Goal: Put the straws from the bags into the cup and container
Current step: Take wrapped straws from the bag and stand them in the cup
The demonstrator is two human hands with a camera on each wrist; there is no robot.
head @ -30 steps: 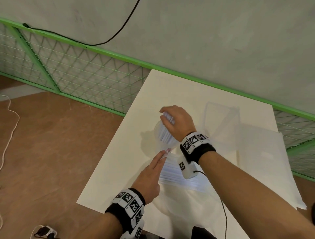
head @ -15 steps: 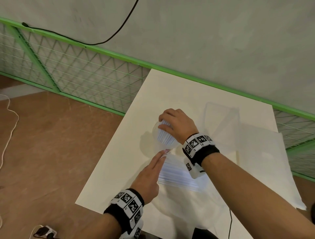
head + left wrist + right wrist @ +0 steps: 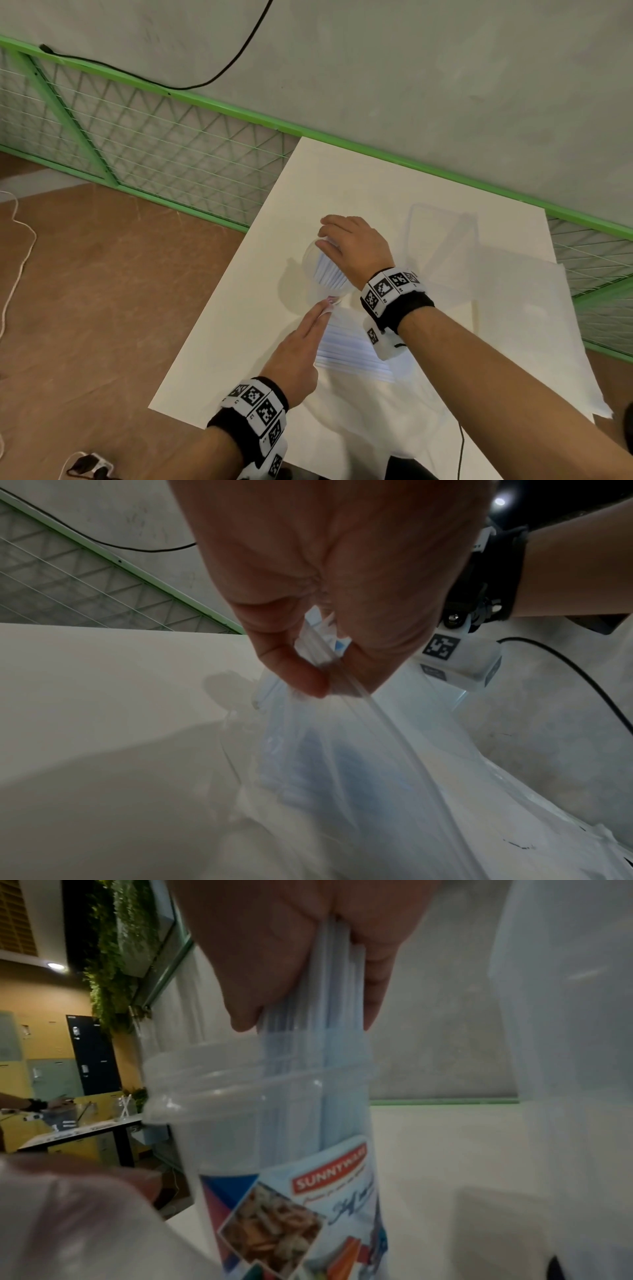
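My right hand (image 3: 334,240) grips a bundle of white straws (image 3: 327,274) from above, their lower ends standing inside the clear plastic cup (image 3: 310,253) on the white table (image 3: 239,325). In the right wrist view the hand (image 3: 308,1015) is curled round the straws (image 3: 339,993) just above the rim of the labelled cup (image 3: 212,1123). My left hand (image 3: 323,308) pinches the mouth of a clear bag (image 3: 352,349) that lies flat with more straws inside. The left wrist view shows thumb and finger of that hand (image 3: 322,680) nipping the bag (image 3: 342,764) at its zip edge.
A tall clear container (image 3: 442,240) stands behind and right of the cup, seen large in the right wrist view (image 3: 565,1015). A pale flat sheet or bag (image 3: 520,318) covers the table's right side. A green mesh fence (image 3: 154,154) runs behind; the table's left edge drops to brown floor.
My right hand has sunk a little, taking the straw bundle deeper into the cup. The left hand has kept its pinch on the bag's mouth.
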